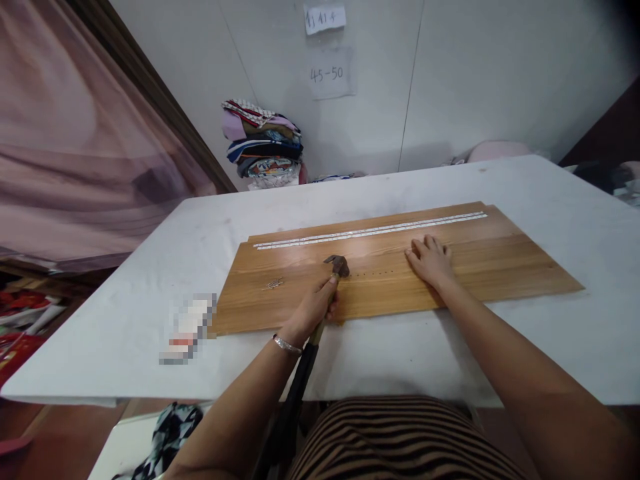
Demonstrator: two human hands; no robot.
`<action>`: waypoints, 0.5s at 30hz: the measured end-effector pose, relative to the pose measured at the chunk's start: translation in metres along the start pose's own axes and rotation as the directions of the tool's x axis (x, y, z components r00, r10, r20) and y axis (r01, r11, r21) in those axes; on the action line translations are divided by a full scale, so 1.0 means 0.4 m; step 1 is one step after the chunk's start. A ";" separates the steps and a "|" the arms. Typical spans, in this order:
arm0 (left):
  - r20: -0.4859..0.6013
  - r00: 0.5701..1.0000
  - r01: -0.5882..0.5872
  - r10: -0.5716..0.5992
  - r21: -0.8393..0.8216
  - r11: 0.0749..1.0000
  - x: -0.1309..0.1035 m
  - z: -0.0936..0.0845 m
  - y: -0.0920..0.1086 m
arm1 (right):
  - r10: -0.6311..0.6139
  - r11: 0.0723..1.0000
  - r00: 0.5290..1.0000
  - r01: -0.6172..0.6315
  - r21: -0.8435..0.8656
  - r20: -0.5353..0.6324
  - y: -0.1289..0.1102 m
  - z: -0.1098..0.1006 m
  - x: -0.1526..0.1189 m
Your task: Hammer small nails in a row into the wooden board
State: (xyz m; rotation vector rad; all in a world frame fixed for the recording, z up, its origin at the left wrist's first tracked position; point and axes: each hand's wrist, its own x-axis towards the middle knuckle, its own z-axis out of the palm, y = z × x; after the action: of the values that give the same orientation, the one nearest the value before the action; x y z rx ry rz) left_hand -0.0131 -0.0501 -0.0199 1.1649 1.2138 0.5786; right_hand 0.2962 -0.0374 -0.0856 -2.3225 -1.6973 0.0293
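My left hand (pixel 315 303) is closed around the handle of a claw hammer (pixel 339 265), close below its rusty head. The head is over a wooden board (pixel 475 247), at the left end of a row of small dark nail heads or holes (pixel 379 273); whether it touches the wood I cannot tell. My right hand (pixel 433 260) lies on the board with fingers spread, to the right of that row, holding nothing. A small pile of loose nails (pixel 275 284) rests on the board left of the hammer. Two white measuring strips (pixel 370 232) run along the board's far side.
A white-covered table (pixel 130 300) carries the board. A blurred-out object (pixel 187 330) lies left of the board. Folded clothes (pixel 265 143) are stacked behind the table's far edge, against a wall with paper signs (pixel 327 73). A pink curtain (pixel 75 120) hangs at left.
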 end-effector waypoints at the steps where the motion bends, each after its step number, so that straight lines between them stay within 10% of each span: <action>1: -0.002 1.000 0.003 -0.003 0.002 1.000 0.000 0.000 0.000 | -0.003 1.000 1.000 0.003 0.001 -0.002 0.000 0.000 0.000; 15: 0.001 1.000 0.018 -0.018 -0.007 1.000 -0.004 0.002 0.006 | 0.004 1.000 1.000 -0.004 0.012 0.008 0.000 0.001 0.000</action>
State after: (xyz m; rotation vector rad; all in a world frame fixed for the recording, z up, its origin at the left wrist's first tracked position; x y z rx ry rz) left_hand -0.0122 -0.0512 -0.0172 1.1471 1.2198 0.5679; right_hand 0.2962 -0.0375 -0.0860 -2.3207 -1.6911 0.0487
